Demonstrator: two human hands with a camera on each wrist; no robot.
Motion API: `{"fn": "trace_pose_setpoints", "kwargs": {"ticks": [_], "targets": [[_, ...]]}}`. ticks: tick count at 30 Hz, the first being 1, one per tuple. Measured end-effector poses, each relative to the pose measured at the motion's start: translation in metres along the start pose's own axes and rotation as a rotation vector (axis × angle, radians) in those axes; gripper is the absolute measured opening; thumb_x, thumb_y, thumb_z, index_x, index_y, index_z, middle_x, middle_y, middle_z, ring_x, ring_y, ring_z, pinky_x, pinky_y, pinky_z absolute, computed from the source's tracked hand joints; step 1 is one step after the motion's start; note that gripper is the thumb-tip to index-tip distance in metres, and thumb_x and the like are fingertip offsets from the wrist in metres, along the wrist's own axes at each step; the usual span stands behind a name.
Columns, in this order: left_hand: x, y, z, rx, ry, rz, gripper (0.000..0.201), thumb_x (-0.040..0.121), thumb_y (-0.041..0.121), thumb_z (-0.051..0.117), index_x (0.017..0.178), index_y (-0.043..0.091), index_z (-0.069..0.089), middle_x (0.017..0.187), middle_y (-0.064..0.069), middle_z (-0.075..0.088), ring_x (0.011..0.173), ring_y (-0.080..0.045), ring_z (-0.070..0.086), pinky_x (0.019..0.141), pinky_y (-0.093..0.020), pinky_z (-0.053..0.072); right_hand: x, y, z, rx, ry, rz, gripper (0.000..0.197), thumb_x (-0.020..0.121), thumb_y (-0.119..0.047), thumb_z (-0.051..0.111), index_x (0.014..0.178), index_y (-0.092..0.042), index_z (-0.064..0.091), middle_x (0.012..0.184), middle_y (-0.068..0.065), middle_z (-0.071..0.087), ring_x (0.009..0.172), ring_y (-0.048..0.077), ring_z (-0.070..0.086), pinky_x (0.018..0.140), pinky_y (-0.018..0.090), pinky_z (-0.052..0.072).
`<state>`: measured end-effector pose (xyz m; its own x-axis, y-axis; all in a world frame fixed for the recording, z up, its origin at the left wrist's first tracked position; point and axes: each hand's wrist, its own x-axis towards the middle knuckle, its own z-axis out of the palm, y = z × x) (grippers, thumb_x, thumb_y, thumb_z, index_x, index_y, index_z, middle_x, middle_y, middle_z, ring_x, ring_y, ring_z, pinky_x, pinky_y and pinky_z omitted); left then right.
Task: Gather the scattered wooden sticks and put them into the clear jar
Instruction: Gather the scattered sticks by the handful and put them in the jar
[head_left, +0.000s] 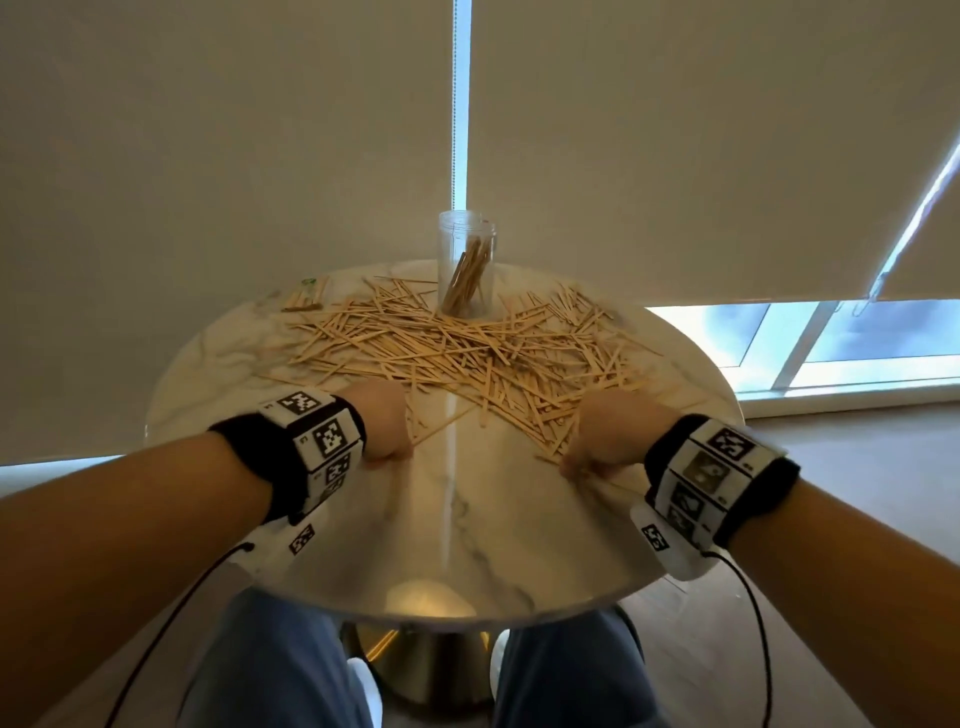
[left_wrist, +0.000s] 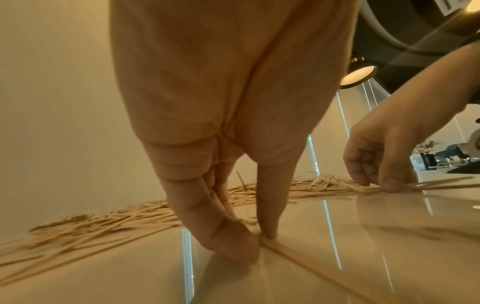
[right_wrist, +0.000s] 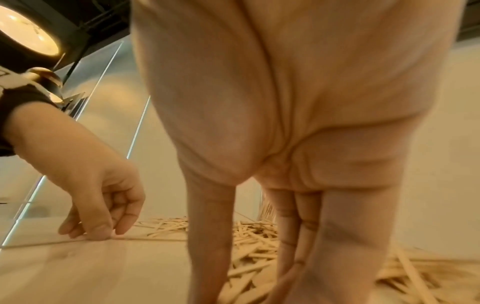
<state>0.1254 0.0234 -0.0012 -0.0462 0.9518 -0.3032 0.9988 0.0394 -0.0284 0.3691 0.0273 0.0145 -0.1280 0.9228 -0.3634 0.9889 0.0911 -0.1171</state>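
Note:
Pale wooden sticks (head_left: 467, 353) lie scattered over the far half of a round marble table (head_left: 467, 530). The clear jar (head_left: 466, 260) stands upright at the back centre, holding several sticks. My left hand (head_left: 397, 454) sits at the pile's near left edge. Its thumb and forefinger (left_wrist: 261, 239) pinch the end of one long stick (left_wrist: 311, 261) lying flat on the table. My right hand (head_left: 574, 467) is at the near right edge. In the left wrist view its thumb and fingers (left_wrist: 384, 186) pinch a few sticks (left_wrist: 441, 185) against the tabletop.
A small separate bunch of sticks (head_left: 306, 299) lies at the far left beside a small green item (head_left: 309, 282). Roller blinds hang close behind the table. My knees are under the near rim, by the gold pedestal (head_left: 431, 670).

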Motion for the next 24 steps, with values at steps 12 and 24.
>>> {"fn": "trace_pose_setpoints", "kwargs": {"ticks": [12,24], "targets": [[0.014,0.000,-0.004,0.049,0.103,-0.060,0.035,0.097,0.032,0.061,0.072,0.009,0.050,0.080,-0.006,0.057,0.079,-0.022,0.056,0.061,-0.027,0.041,0.021,-0.037,0.002,-0.100,0.095,-0.104,0.022,0.096,-0.028,0.060,0.099,-0.007,0.067,0.087,0.005,0.061,0.082,0.021,0.059,0.064,0.028,0.049],[0.013,0.007,0.001,-0.003,0.079,-0.046,0.025,0.099,0.025,0.054,0.113,0.006,0.062,0.091,-0.005,0.054,0.084,-0.022,0.054,0.071,-0.029,0.045,0.030,-0.049,0.009,-0.227,0.170,-0.122,0.021,0.099,-0.017,0.051,0.109,-0.005,0.065,0.089,0.006,0.059,0.082,0.021,0.054,0.072,0.027,0.046]]}}
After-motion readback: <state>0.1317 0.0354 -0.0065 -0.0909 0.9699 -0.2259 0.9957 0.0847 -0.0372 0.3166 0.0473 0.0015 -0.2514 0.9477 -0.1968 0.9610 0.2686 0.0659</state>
